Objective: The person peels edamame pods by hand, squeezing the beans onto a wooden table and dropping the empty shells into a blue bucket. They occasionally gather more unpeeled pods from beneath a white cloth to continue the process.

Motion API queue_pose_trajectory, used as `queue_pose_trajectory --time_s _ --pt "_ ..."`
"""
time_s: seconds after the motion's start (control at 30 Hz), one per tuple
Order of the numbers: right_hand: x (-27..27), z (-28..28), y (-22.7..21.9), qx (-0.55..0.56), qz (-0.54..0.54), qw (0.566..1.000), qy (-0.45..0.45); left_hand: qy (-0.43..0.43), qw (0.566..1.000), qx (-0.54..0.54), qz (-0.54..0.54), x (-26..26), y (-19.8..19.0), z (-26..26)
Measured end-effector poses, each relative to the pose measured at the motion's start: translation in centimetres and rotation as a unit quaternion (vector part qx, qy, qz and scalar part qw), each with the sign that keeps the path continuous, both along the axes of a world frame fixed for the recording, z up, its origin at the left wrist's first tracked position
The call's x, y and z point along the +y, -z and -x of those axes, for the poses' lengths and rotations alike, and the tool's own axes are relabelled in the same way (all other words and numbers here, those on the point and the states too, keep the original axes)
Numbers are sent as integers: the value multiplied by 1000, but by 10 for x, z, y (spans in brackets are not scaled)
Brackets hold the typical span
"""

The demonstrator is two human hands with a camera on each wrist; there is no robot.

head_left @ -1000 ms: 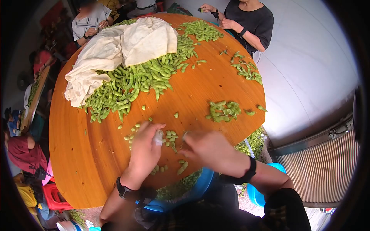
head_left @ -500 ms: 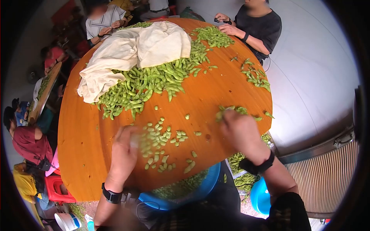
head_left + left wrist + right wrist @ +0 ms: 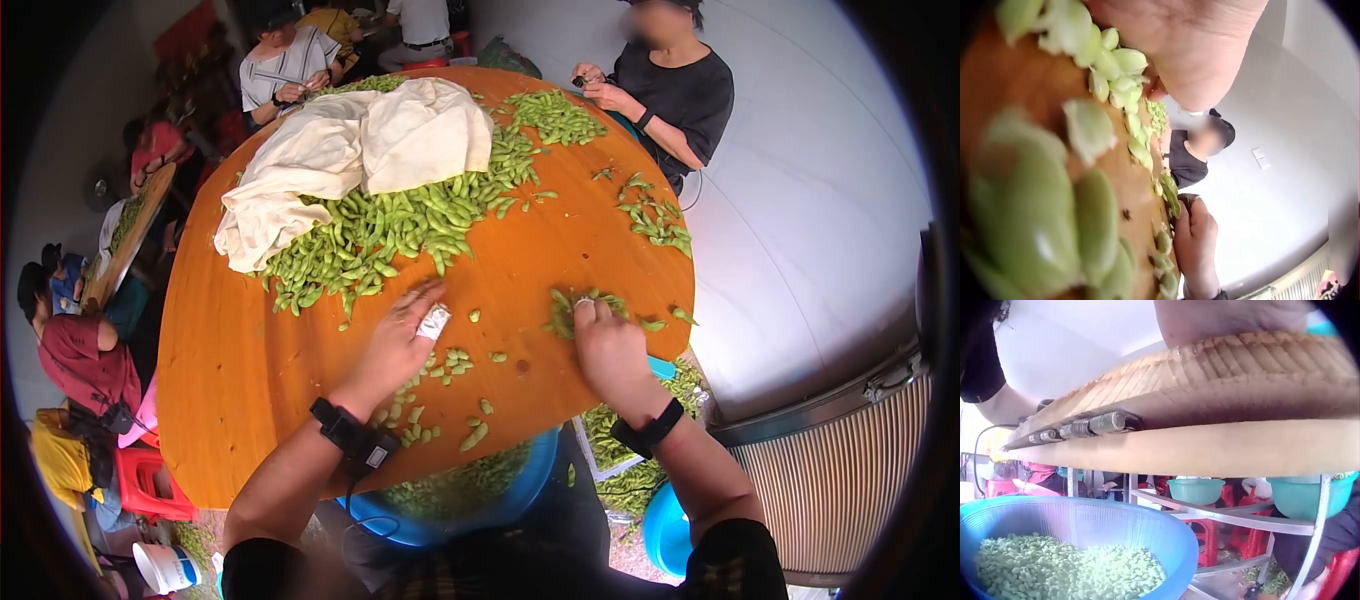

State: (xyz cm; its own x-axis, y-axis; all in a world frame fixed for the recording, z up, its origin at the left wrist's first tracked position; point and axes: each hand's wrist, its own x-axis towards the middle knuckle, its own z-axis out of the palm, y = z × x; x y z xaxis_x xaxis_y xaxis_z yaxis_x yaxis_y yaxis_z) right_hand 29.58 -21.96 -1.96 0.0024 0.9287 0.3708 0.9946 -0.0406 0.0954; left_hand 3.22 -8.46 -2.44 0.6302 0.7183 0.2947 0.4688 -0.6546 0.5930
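My left hand (image 3: 395, 345), a white wrap on its thumb, stretches over the table with fingers extended. Shelled green soybeans (image 3: 455, 362) lie beside and below its palm; in the left wrist view, beans (image 3: 1125, 62) sit right under the palm. At the right, my right hand (image 3: 612, 355) has curled fingers, their tips down in a small heap of soybean pods (image 3: 562, 318), pinching at a pod. Its fingertips are partly hidden. The left wrist view shows this right hand (image 3: 1199, 240) against pods (image 3: 1171, 195).
A big pile of pods (image 3: 400, 225) under a cream cloth (image 3: 425, 135) covers the far table (image 3: 240, 380). Below the near edge, a blue basin (image 3: 540, 480) holds shelled beans. More pods (image 3: 655, 225) lie at the right. A person in black (image 3: 670, 95) sits opposite.
My left hand has moved right and forward from beside the shelled beans to over them. My right hand first left the middle for the small pod heap and now works there.
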Motion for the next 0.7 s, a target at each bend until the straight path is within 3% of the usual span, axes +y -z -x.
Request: queue_pose_trajectory --time_s 0.03,0.1,0.2,0.23,0.3,0.43,0.5,0.57,0.63,0.7 --pt "0 1 0 1 -1 1000 3 52 998 -20 38 -2 -4 -7" --pt "-1 0 0 9 -24 1000 -8 62 997 -11 55 -15 -8 -26" --pt "-1 -1 2 16 -20 1000 -5 220 974 10 49 -23 -7 -40" --pt "-1 -2 3 16 -19 1000 -6 219 974 10 49 -25 -5 -39" --pt "-1 -1 3 27 -28 999 -6 300 950 4 89 -37 -3 -34" --pt "-2 -1 1 35 -28 999 -16 322 940 23 113 -66 -23 -9" --pt "-1 -1 3 25 -33 999 -9 299 953 7 54 -66 -32 5" --pt "-1 -1 4 26 -40 999 -12 10 999 37 -16 -56 -36 32" --pt "-1 -1 4 24 -46 999 -12 -167 973 98 -124 -28 -21 64" --pt "0 0 3 19 -45 999 -6 -231 973 -6 -17 -8 -13 80"
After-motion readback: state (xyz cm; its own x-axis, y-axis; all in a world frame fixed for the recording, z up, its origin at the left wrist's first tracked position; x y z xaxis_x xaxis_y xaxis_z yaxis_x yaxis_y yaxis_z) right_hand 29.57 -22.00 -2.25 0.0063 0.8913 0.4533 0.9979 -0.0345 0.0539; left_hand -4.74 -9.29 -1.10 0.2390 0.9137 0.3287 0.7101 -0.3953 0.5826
